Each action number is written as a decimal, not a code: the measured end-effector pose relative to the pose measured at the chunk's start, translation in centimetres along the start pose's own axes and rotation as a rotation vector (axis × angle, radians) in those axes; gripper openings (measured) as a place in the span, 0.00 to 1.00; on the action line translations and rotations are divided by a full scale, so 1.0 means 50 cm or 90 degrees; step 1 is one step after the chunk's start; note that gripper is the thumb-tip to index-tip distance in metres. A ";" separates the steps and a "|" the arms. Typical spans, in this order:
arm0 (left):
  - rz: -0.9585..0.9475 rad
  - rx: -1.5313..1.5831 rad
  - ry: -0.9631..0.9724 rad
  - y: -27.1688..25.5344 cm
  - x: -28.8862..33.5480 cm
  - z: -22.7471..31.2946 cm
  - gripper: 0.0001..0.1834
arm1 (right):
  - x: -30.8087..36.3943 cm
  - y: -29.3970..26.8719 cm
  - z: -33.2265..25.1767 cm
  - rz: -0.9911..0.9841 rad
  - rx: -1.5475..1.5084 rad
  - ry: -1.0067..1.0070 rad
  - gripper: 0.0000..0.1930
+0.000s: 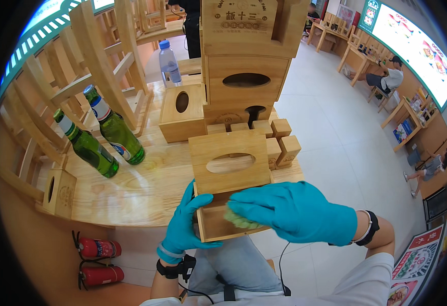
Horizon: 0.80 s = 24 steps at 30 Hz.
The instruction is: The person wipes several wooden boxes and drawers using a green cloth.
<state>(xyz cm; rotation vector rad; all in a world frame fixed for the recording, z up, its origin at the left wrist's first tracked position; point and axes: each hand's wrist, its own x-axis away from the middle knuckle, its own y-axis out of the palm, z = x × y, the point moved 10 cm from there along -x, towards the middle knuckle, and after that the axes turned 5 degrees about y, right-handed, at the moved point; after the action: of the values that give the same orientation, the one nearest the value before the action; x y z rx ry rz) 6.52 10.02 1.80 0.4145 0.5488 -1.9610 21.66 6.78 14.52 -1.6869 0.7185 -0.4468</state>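
Note:
Close to my body is a wooden tissue box (223,236), its inside partly exposed, with its lid (210,176) with an oval hole sitting toward the far side. My left hand (183,224), in a teal glove, is closed around the box's left end. In my right hand (302,211), also gloved, is a pale green cloth or sponge (237,219), pressed into the box's open part. The fingers of that hand partly hide the cloth and the right side of the box.
Two green bottles (93,145) stand left on the wooden table (147,199). Beyond are another tissue box (180,127), a water bottle (169,66), a tall stack of wooden boxes (246,94) and small wooden blocks (287,150). Upturned chairs (98,56) fill the left; red fire extinguishers (101,275) lie below.

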 end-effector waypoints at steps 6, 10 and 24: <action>0.020 -0.004 -0.021 -0.002 0.010 -0.011 0.56 | -0.013 0.027 -0.020 0.080 0.027 -0.092 0.27; 0.029 -0.028 -0.007 -0.002 0.005 -0.005 0.56 | -0.028 0.058 -0.014 -0.138 -0.014 -0.080 0.20; 0.017 -0.042 0.016 -0.003 -0.007 0.011 0.56 | -0.092 0.281 -0.014 -0.190 0.139 -0.303 0.19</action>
<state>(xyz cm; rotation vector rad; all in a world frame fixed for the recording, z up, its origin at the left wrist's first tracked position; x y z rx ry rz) 6.51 10.03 2.45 0.4024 0.6195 -1.9088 14.73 7.66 1.45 -1.6107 0.0673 -0.2973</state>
